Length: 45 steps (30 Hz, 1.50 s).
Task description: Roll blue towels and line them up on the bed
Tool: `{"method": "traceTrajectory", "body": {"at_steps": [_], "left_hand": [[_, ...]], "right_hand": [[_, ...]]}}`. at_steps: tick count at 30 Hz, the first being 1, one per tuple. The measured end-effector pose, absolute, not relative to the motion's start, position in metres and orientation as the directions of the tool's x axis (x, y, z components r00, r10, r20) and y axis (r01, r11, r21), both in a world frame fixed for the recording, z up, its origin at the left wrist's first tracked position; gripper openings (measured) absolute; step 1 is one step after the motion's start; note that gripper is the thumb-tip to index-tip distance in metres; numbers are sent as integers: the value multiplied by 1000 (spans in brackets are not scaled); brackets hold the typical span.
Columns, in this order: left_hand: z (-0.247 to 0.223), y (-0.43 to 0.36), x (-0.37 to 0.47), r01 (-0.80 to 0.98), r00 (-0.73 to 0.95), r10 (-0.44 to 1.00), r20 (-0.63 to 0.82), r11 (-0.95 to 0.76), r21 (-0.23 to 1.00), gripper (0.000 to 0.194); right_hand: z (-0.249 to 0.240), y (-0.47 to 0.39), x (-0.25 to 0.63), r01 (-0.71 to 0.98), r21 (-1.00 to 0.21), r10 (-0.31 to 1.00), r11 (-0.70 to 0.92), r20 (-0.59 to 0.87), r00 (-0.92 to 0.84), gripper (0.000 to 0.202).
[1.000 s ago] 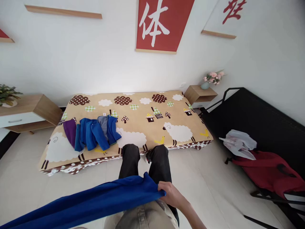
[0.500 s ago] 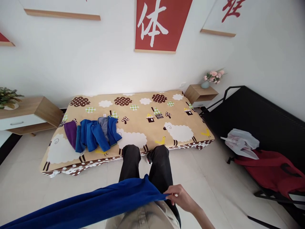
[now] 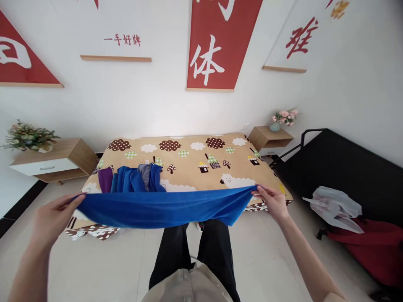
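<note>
A blue towel [image 3: 163, 209] is stretched wide in the air in front of me, its top edge nearly level and its lower edge hanging. My left hand [image 3: 52, 216] pinches its left top corner. At the other end, my right hand [image 3: 272, 201] pinches the right top corner between thumb and fingers. Behind the towel, a row of folded cloths lies on the left part of the bed: a purple cloth [image 3: 105, 179], several blue cloths [image 3: 136, 181] and a grey one [image 3: 145, 174]. The stretched towel hides their lower parts.
The low bed [image 3: 185, 165] has a beige sheet with sheep and clouds. Nightstands stand left [image 3: 74, 157] and right [image 3: 260, 136], each with a flower vase. A black folding frame [image 3: 340, 167] at right bears a plastic bag [image 3: 335, 205] and red cloth [image 3: 374, 247].
The towel has risen from across my lap and is now spread out level ahead of me. My left hand has come into view, and my right hand has moved up and forward. The view has tilted up.
</note>
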<state>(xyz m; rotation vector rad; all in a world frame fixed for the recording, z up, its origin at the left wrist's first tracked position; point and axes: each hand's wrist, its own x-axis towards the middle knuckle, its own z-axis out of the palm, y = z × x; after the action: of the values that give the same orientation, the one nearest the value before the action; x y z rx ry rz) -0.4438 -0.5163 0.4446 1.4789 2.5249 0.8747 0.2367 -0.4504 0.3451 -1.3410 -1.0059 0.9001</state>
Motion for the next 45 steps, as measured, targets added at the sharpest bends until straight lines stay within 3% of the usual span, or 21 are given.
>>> {"method": "traceTrajectory", "body": {"at_steps": [6, 10, 13, 21, 28, 33, 38, 45], "left_hand": [[431, -426, -418, 759, -368, 918, 148, 204, 618, 49], [422, -395, -386, 506, -327, 940, 100, 85, 858, 51], [416, -385, -372, 344, -276, 959, 61, 39, 938, 62], [391, -352, -361, 322, -139, 987, -78, 119, 939, 78], [349, -291, -322, 342, -80, 983, -166, 184, 921, 65], [304, -228, -289, 314, -102, 968, -227, 248, 916, 65], [278, -162, -278, 363, -193, 977, -88, 154, 919, 54], [245, -151, -280, 601, -216, 934, 283, -102, 793, 39]], "right_hand": [[384, -401, 276, 110, -974, 845, 198, 227, 484, 58], [388, -403, 299, 166, -962, 824, 215, 270, 498, 58], [384, -411, 321, 172, -962, 806, 214, 273, 525, 60], [367, -417, 377, 243, -969, 845, 35, 158, 510, 54], [324, -360, 408, 360, -919, 849, -157, 61, 525, 36], [286, -284, 411, 474, -864, 853, -170, 112, 510, 24], [275, -207, 406, 653, -738, 809, -173, 272, 522, 15], [252, -166, 411, 594, -796, 727, 114, 474, 496, 17]]}}
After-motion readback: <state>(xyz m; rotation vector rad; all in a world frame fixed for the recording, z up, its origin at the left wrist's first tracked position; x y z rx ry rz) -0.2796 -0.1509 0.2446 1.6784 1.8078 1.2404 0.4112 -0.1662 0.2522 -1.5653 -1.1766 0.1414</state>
